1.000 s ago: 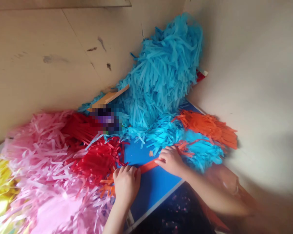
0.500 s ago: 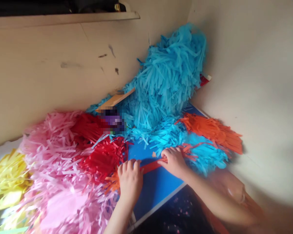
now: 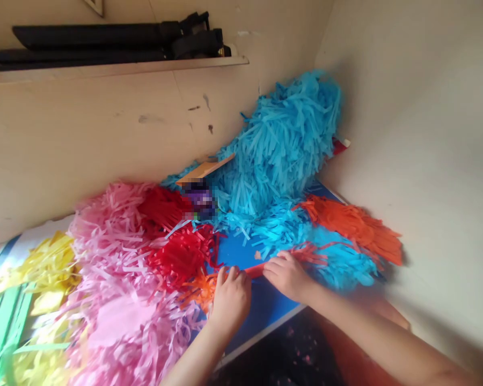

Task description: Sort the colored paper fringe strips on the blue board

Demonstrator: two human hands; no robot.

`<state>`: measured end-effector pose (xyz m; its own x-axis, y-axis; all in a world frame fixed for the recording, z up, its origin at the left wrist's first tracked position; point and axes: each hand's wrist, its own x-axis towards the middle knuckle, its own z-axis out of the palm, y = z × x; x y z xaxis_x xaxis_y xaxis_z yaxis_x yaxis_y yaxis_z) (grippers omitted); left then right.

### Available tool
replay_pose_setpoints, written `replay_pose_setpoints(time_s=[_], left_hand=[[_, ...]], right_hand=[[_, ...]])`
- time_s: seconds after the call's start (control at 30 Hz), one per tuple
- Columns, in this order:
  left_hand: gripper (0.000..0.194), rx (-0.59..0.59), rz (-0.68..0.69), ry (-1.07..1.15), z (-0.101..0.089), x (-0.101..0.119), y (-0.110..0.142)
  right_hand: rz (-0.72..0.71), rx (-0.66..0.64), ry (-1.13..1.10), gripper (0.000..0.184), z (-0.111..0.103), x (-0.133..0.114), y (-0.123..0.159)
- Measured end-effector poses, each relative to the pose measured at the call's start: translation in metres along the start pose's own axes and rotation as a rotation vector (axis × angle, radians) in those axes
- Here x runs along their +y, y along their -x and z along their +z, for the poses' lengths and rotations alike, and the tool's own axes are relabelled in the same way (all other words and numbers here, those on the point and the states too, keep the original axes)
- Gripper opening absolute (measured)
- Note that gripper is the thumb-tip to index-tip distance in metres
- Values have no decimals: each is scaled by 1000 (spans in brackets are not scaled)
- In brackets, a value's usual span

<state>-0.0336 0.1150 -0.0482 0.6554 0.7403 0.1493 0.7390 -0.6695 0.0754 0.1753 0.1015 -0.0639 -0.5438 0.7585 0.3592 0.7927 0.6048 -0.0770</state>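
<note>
Head view: left hand (image 3: pixel 231 300) and right hand (image 3: pixel 287 276), both grips narrow, holding orange strip (image 3: pixel 254 271) on blue board (image 3: pixel 261 316).

A blue-topped counter (image 3: pixel 261 321) with a pale front edge sits in the corner between two walls. At its back corner rises a large heap of sky-blue paper fringe (image 3: pixel 277 145), with orange paper fringe (image 3: pixel 354 228) toward the right edge. Red paper fringe (image 3: pixel 181 257) and pink paper fringe (image 3: pixel 121 284) spread leftward, then yellow paper fringe (image 3: pixel 48 268) and green paper strips (image 3: pixel 8 321) at the far left. A flat wooden strip (image 3: pixel 203 170) leans against the sky-blue paper fringe, and a thin orange-red paper strip (image 3: pixel 254 271) lies on the bare blue top. Higher up, a wall shelf (image 3: pixel 116 69) carries long black objects (image 3: pixel 104 37).
</note>
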Motion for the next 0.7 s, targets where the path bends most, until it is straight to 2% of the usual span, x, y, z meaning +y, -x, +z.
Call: replay_pose_setpoints(time_s=[0.1,0.3,0.4,0.47,0.6,0.7], left_hand=[[18,24,-35,-8,0,2,-2],[14,77,-112,-25,0,7,-6],[18,96,-131,-38,5,6,-6],[21,108,-135,-42,8,5,-6],[20,119,-130,-24,9,3,-1],[17,105,-109,4,7,2,7]], right_hand=[[-30,-19,-4,27,3,6,-6],[98,-30,-150,19,4,16,-16],[104,-33,-156,20,1,17,-17],[105,-27,-146,20,-1,15,-18],[50,-35,-80,3,0,-2,-19],[-34,-8,-7,17,6,-12,-15]])
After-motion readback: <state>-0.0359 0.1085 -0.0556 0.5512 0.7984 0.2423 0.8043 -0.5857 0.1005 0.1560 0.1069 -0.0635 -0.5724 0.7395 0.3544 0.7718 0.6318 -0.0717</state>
